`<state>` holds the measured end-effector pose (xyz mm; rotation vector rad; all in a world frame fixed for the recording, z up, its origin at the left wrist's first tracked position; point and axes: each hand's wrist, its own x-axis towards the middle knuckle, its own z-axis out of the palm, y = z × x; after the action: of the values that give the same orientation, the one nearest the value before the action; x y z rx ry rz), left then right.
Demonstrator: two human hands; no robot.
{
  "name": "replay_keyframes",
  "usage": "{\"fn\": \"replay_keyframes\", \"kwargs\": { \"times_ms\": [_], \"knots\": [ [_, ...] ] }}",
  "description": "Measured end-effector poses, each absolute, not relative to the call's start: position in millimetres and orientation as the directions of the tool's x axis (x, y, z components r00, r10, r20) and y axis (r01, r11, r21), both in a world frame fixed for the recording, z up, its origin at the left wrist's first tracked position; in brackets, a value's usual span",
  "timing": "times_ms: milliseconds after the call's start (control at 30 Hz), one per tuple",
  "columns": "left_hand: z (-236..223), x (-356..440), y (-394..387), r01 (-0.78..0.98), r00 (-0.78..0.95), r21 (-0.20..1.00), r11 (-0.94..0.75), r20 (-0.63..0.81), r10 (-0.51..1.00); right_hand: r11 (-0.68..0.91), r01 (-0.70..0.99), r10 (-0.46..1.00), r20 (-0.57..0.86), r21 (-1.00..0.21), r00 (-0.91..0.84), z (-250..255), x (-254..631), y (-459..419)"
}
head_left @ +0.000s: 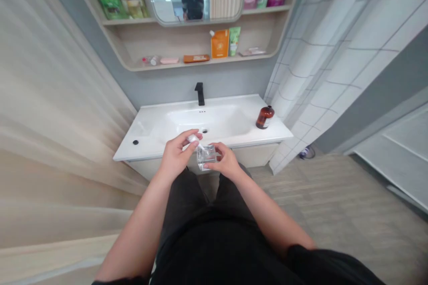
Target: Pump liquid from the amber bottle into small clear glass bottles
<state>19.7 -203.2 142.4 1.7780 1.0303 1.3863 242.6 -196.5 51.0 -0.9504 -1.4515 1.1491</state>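
Note:
Both of my hands are close together in front of the sink's near edge. My left hand [182,147] pinches a small white piece [193,138] between thumb and fingers; its exact kind is unclear. The lower end of that piece reaches toward a clear, square-sided container [207,155]. My right hand [225,160] grips this container from the right, thumb on the near side and fingers on the far side. Whether the white piece goes inside the container or stays at its rim I cannot tell.
Behind my hands lies a white sink [234,120] with a black faucet [199,93]. A brown bottle [265,118] stands on the right of the counter, a black disc [135,142] at left. Above is a mirrored shelf [133,67] with toiletries. Curtains [43,98] hang on both sides.

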Motion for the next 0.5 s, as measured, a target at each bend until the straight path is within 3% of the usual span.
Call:
{"fn": "replay_keyframes", "kwargs": {
  "times_ms": [500],
  "knots": [
    [128, 16, -202, 0.073, 0.031, 0.900, -0.429, 0.428, 0.903, 0.270, 0.013, 0.949, 0.264, -0.963, -0.171, 40, 246, -194]
  ]
}}
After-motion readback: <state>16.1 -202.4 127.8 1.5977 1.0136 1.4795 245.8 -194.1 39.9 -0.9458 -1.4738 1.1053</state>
